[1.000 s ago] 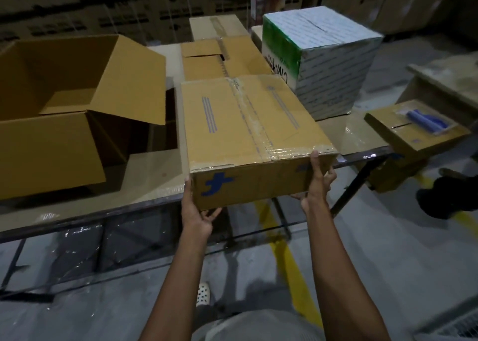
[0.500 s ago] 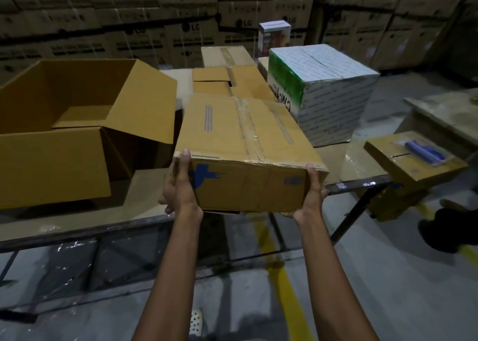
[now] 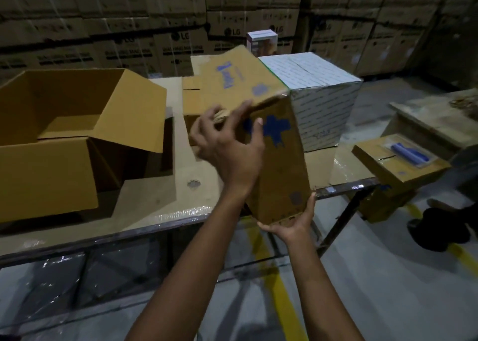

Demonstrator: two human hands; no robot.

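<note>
A sealed brown carton (image 3: pixel 279 175) with blue markings stands tipped up on its end at the near edge of the table (image 3: pixel 155 198), its long side now vertical. My left hand (image 3: pixel 227 144) grips its upper near edge, fingers curled over the corner and thumb on the front face. Below, my right hand (image 3: pixel 292 224) cups the bottom corner, with the thumb up against the side. The carton's lower end hangs just past the table edge.
A large open carton (image 3: pixel 46 175) sits on the table's left. A white printed box (image 3: pixel 320 108) stands right behind the held carton, with flat cartons (image 3: pixel 191 95) beside it. A small box with a blue object (image 3: pixel 398 164) is at right. Stacked cartons (image 3: pixel 181 38) line the back.
The carton went from lying flat in both hands to standing on end. My left hand moved up to its top edge; my right hand dropped under its bottom corner.
</note>
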